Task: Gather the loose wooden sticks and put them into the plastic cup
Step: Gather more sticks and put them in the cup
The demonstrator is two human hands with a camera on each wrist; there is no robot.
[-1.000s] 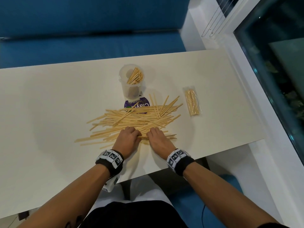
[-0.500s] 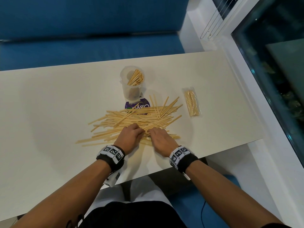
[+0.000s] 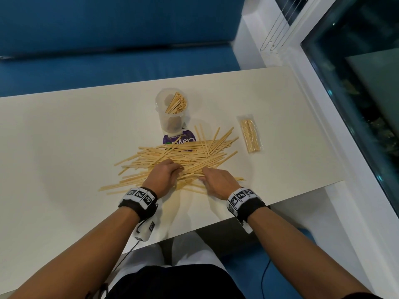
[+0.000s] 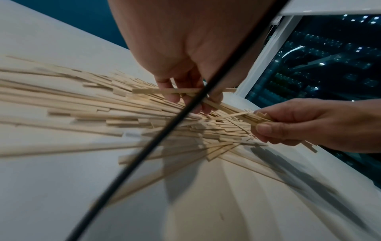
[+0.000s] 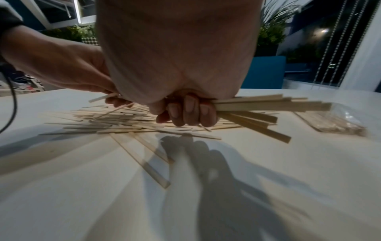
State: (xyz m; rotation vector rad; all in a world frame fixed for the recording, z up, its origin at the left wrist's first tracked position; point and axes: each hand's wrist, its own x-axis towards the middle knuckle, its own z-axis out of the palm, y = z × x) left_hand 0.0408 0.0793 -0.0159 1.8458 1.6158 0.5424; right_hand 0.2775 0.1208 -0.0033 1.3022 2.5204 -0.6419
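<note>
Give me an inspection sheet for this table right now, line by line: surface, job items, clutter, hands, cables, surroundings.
Surface: cream rectangular table, bare at left.
Job's things: loose pale wooden sticks piled at centre; clear plastic cup behind them, upright, some sticks inside.
Clutter: clear plastic packet of sticks right of pile; purple printed lid partly under sticks.
Grippers: left hand pinches a few sticks; right hand grips a bundle.
Cables: black wrist-camera cable.
Surroundings: blue upholstered bench, dark window.
</note>
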